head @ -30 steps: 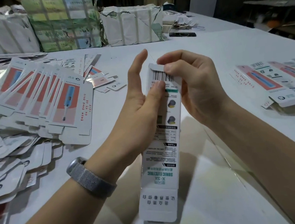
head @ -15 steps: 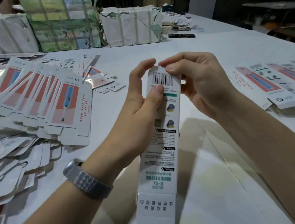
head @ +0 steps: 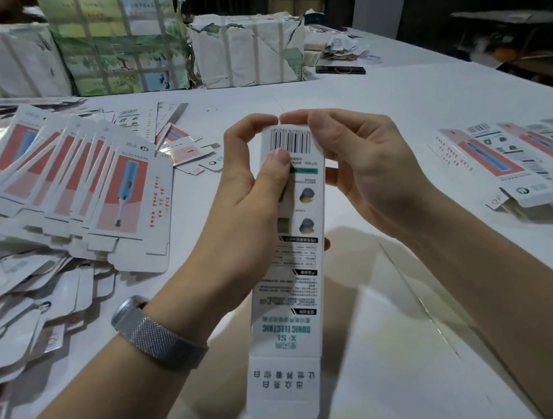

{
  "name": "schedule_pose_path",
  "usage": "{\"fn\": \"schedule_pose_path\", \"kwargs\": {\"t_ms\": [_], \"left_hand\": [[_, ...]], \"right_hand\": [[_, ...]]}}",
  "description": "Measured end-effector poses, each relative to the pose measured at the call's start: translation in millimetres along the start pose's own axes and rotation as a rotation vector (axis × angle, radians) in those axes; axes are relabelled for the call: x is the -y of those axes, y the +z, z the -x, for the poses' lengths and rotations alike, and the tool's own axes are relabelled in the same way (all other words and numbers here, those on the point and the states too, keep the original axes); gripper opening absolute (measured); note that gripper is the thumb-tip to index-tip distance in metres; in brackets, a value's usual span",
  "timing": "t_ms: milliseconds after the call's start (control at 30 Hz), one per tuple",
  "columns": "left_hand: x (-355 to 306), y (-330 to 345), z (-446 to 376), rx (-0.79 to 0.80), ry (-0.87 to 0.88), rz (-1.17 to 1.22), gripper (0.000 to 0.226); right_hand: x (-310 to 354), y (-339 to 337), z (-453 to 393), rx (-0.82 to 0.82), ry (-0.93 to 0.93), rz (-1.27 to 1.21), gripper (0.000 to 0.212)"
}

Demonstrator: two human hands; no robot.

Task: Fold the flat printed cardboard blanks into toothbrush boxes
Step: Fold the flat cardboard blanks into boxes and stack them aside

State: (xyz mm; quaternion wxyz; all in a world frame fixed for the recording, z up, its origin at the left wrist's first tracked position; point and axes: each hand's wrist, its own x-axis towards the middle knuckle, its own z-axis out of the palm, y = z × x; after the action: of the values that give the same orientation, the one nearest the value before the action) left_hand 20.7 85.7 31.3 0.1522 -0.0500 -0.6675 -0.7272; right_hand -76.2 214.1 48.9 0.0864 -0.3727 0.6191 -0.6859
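Observation:
A long white toothbrush box [head: 293, 276] stands nearly upright above the table, its printed back and barcode facing me, its bottom flap open near me. My left hand [head: 249, 191] grips its upper part, thumb pressed just under the barcode, forefinger curled over the top end. My right hand [head: 363, 165] pinches the top right corner, its fingertips meeting the left forefinger over the top end. A fanned pile of flat red-and-white blanks [head: 69, 184] lies to the left. Folded boxes [head: 517, 161] lie in a row at the right.
The white table [head: 405, 349] stretches ahead. Wrapped paper bundles [head: 243, 51] and a green printed bundle [head: 118, 41] stand at the far edge. A dark phone [head: 340, 70] lies behind them to the right. Loose white flaps [head: 10, 308] heap at the near left.
The flap at the box's top end has been pressed down; it no longer sticks up. Both forefingers have come together over that end. The box has risen slightly.

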Motion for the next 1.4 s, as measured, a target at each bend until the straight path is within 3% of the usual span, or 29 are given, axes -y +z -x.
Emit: {"fn": "schedule_pose_path", "kwargs": {"t_ms": [167,400,467,567,633,700,800,900,1000,1100,1233,1300,1400], "left_hand": [[1,-1,0,-0.008,-0.009,-0.012,0.013],[1,2,-2,-0.106,0.027,-0.037,0.014],[1,4,-5,-0.125,0.076,-0.051,0.016],[2,2,-9,-0.152,0.143,-0.023,0.016],[3,-5,-7,-0.154,0.144,-0.025,0.016],[9,1,-12,-0.119,0.136,-0.002,0.03],[13,4,-15,-0.071,0.092,0.068,0.074],[13,-4,-17,0.057,-0.015,0.0,0.062],[20,-16,-16,0.029,0.048,-0.25,0.057],[21,-17,-14,-0.016,0.064,-0.41,0.053],[17,-24,-15,-0.115,0.1,-0.529,0.029],[16,-29,-17,-0.152,0.101,-0.649,0.017],[17,-38,-19,-0.186,0.047,-0.809,0.021]], "right_hand": [[2,-3,-1,0.005,-0.02,0.155,0.025],[1,-3,0,0.092,0.025,0.154,0.023],[1,3,3,0.096,0.006,0.247,0.035],[0,12,10,-0.064,-0.12,0.513,0.063],[1,16,13,-0.073,-0.15,0.585,0.067],[2,24,13,0.006,-0.076,0.568,0.071],[3,30,12,0.022,0.004,0.473,0.066],[6,20,10,-0.059,-0.02,0.705,0.079],[2,-8,-2,-0.135,0.114,0.874,0.071],[-8,-57,-15,-0.209,0.345,1.137,0.044],[-22,-123,-15,-0.299,0.629,1.341,0.012],[-25,-144,-14,-0.404,0.682,1.405,0.015],[-27,-158,-12,-0.526,0.722,1.49,0.031]]}}
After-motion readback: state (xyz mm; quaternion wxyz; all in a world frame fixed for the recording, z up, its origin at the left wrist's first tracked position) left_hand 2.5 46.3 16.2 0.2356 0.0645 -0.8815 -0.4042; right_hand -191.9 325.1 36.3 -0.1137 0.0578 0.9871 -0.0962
